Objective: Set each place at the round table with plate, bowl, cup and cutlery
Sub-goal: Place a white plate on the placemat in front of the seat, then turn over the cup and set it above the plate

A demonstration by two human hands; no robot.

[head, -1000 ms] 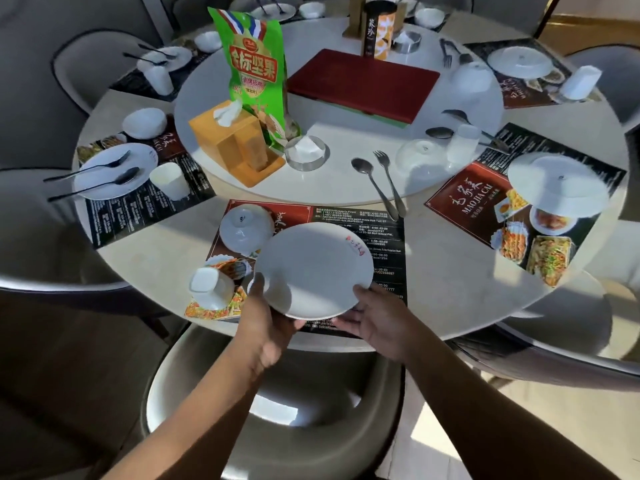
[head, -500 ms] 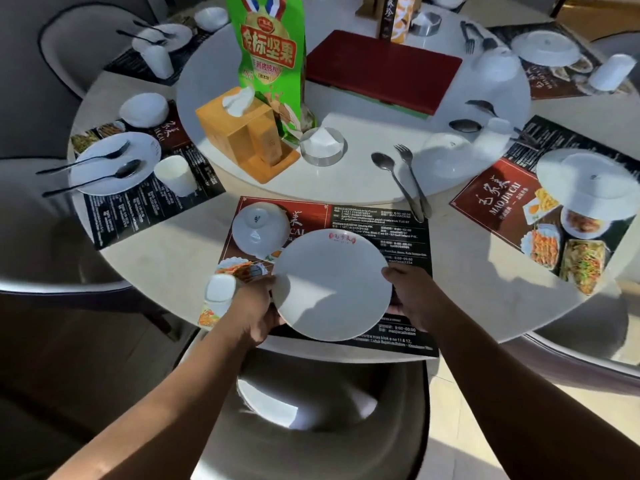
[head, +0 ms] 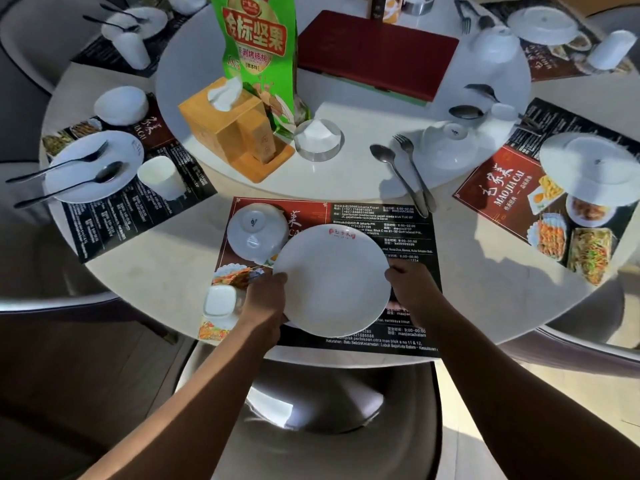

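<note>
A white plate (head: 332, 278) with a small red logo sits face up on the dark placemat (head: 412, 230) nearest me. My left hand (head: 266, 299) grips its left rim and my right hand (head: 408, 285) grips its right rim. An upside-down white bowl (head: 254, 230) lies just beyond the plate's left edge. A white cup (head: 220, 301) lies at the mat's near left corner, beside my left hand. A spoon (head: 394, 174) and a fork (head: 415, 171) lie on the white turntable (head: 346, 174), beyond the mat.
The turntable carries an orange tissue box (head: 232, 129), a green snack bag (head: 256, 53), a red menu book (head: 377, 53) and an upturned bowl (head: 446, 143). Set places lie left (head: 93, 164) and right (head: 595, 164). A chair seat (head: 311, 424) sits below the table edge.
Both hands carried the plate forward from the table's near edge onto the placemat, and it now lies flatter with the logo at the far side. The view has closed in on the table.
</note>
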